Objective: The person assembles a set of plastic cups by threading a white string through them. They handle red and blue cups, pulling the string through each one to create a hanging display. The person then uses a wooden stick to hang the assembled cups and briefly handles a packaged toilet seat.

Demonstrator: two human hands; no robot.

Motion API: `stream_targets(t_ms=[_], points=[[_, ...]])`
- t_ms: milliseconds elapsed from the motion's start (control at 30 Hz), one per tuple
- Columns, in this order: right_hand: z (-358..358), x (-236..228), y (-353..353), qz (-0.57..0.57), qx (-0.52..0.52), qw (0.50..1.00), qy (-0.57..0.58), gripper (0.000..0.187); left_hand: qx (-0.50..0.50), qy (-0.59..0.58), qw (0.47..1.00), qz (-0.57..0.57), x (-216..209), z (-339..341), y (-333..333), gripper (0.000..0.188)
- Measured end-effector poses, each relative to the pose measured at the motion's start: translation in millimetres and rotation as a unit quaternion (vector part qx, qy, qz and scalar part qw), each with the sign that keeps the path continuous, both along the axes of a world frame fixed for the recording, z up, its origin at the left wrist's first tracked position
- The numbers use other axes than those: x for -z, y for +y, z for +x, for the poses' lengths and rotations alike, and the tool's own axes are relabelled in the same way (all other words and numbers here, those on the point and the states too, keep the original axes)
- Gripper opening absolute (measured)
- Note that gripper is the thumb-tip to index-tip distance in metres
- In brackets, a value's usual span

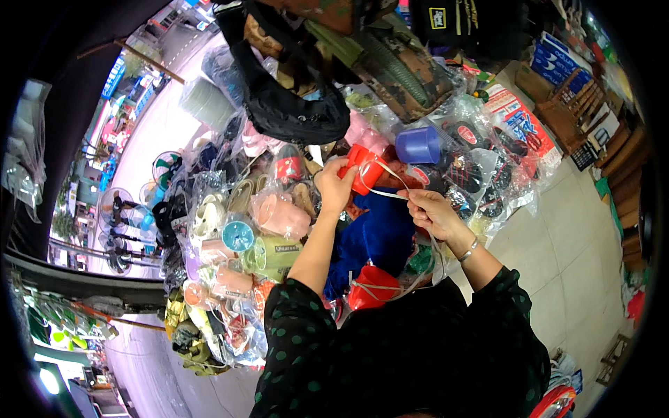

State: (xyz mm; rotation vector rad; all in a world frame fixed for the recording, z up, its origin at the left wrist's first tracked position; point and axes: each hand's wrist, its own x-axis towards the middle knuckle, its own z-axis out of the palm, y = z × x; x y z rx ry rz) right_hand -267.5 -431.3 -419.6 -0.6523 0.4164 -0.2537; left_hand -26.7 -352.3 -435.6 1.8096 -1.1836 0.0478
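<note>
My left hand point(335, 184) is closed on a red plastic cup point(363, 169), gripping its left side. A flat white strap point(387, 194) runs across the cup and loops out to the right. My right hand point(433, 213) pinches this strap, its length trailing down past my wrist. Below both hands lies a bundle of blue cloth point(376, 237). Close to my body rests a second red cup point(373, 287), with pale strap across it. Just right of the held cup stands a blue-purple cup point(418, 145), not touched by either hand.
Bagged shoes and slippers point(463, 167), pink cups point(284, 216) and a green cup point(273, 253) crowd the pile around my hands. A black bag point(300, 118) and a camouflage bag point(401, 76) hang at the far side. Tiled floor point(550, 244) lies right.
</note>
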Motion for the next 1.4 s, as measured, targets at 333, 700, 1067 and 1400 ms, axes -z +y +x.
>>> stream_targets(t_ms=[333,700,1067,1400], points=[[18,4,25,-0.026,0.033,0.998,0.039,0.023,-0.087,0.070,0.992,-0.054,-21,-37,65,0.018],[11,-10,57,-0.725,0.179,0.657,0.098,0.028,-0.118,0.166,0.977,-0.064,1,-52,77,0.014],[11,-13,60,-0.806,0.176,0.558,0.092,0.014,-0.105,0.071,0.991,-0.053,-13,-60,80,0.019],[25,-22,62,-0.864,0.130,0.487,0.001,0.019,-0.075,0.076,0.994,-0.008,-26,-66,87,0.026]])
